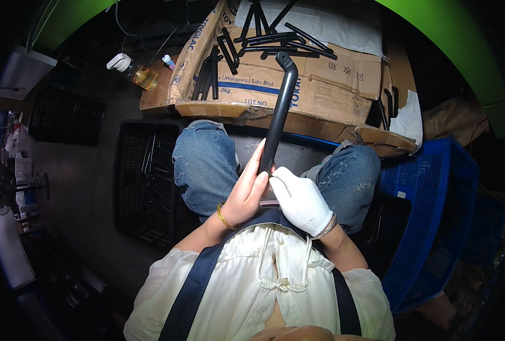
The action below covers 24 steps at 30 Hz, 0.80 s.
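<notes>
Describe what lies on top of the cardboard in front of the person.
Loose black bars and, farther back, a white sheet. Whatever lies beneath the sheet or behind the held tube is hidden.

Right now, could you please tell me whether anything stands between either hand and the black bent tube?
Only the white glove does: it covers the right hand, which is at the lower end of the black bent tube. The bare left hand lies directly against the tube, with nothing visible between them.
</notes>
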Each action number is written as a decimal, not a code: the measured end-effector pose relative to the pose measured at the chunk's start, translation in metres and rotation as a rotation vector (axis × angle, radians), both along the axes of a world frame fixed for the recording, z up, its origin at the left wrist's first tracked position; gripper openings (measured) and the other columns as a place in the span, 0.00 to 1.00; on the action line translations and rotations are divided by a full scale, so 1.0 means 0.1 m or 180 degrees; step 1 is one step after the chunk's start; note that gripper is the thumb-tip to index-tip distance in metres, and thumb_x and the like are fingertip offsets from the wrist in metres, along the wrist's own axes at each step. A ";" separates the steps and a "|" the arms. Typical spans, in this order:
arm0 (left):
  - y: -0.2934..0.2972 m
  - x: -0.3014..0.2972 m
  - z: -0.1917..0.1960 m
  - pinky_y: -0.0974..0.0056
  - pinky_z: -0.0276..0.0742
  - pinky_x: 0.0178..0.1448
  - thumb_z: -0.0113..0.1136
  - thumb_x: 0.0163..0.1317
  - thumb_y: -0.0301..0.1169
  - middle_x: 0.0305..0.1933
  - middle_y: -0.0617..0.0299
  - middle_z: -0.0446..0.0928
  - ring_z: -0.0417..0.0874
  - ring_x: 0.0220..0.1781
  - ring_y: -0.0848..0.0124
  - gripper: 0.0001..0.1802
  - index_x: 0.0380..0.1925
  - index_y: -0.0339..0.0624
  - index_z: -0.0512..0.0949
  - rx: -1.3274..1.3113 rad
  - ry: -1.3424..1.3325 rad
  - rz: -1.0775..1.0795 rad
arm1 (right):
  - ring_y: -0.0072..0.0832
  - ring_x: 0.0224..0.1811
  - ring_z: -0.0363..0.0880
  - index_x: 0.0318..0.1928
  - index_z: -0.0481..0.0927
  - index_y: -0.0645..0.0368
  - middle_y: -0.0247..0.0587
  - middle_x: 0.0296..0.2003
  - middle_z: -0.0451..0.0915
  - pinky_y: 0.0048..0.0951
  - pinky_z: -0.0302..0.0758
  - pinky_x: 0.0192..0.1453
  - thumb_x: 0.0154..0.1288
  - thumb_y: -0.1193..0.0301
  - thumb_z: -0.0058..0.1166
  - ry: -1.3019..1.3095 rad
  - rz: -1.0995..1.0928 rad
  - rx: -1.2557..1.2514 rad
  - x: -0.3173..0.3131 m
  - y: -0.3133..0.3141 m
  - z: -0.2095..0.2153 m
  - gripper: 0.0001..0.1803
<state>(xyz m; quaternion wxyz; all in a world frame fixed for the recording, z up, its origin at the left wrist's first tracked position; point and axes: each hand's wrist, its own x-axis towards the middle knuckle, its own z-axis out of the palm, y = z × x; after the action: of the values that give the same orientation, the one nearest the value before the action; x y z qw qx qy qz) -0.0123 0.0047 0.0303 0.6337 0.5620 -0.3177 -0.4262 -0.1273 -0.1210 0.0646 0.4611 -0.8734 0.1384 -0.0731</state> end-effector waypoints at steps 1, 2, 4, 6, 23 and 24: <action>0.00 0.00 0.00 0.75 0.67 0.38 0.40 0.74 0.27 0.48 0.62 0.68 0.65 0.33 0.81 0.34 0.76 0.39 0.44 -0.0038 -0.0037 -0.0003 | 0.53 0.32 0.80 0.42 0.74 0.62 0.54 0.32 0.76 0.44 0.75 0.32 0.72 0.72 0.46 0.0148 -0.0010 0.0108 0.00 -0.01 0.05 0.07; 0.00 0.01 0.00 0.76 0.66 0.37 0.40 0.74 0.27 0.47 0.63 0.68 0.64 0.32 0.82 0.34 0.76 0.40 0.44 -0.0076 -0.0074 -0.0005 | 0.53 0.33 0.80 0.42 0.74 0.62 0.53 0.32 0.76 0.44 0.75 0.33 0.72 0.72 0.46 0.0297 -0.0019 0.0215 0.00 -0.01 0.08 0.06; -0.01 0.00 0.03 0.76 0.66 0.36 0.40 0.74 0.27 0.47 0.63 0.68 0.63 0.32 0.82 0.34 0.76 0.39 0.44 -0.0076 -0.0081 -0.0017 | 0.53 0.33 0.80 0.42 0.74 0.62 0.54 0.32 0.76 0.44 0.74 0.33 0.72 0.72 0.46 0.0233 0.0021 0.0153 -0.02 -0.02 0.05 0.06; -0.01 0.01 0.04 0.76 0.66 0.36 0.40 0.74 0.27 0.47 0.63 0.68 0.63 0.32 0.82 0.34 0.76 0.39 0.44 -0.0074 -0.0093 -0.0025 | 0.53 0.34 0.80 0.42 0.74 0.62 0.54 0.32 0.75 0.44 0.74 0.33 0.71 0.72 0.46 0.0165 0.0065 0.0093 -0.03 -0.03 0.04 0.06; 0.01 -0.02 -0.15 0.59 0.58 0.73 0.40 0.71 0.25 0.74 0.39 0.54 0.66 0.69 0.56 0.33 0.74 0.27 0.45 0.0114 -0.1379 0.0131 | 0.50 0.27 0.80 0.41 0.74 0.58 0.51 0.30 0.78 0.47 0.76 0.29 0.73 0.68 0.44 0.0081 -0.0360 -0.0019 -0.01 0.12 -0.06 0.08; 0.01 -0.02 -0.16 0.59 0.58 0.73 0.40 0.71 0.25 0.74 0.39 0.54 0.66 0.69 0.56 0.33 0.74 0.27 0.45 0.0112 -0.1378 0.0130 | 0.50 0.27 0.80 0.41 0.74 0.58 0.51 0.30 0.78 0.47 0.76 0.29 0.73 0.68 0.44 0.0082 -0.0362 -0.0021 0.00 0.13 -0.06 0.08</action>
<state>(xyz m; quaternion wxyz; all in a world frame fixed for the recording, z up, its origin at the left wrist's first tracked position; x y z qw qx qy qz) -0.0141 0.0055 0.0142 0.5492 0.6578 -0.4274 -0.2881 -0.1276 -0.1084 0.0582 0.4516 -0.8665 0.1934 -0.0884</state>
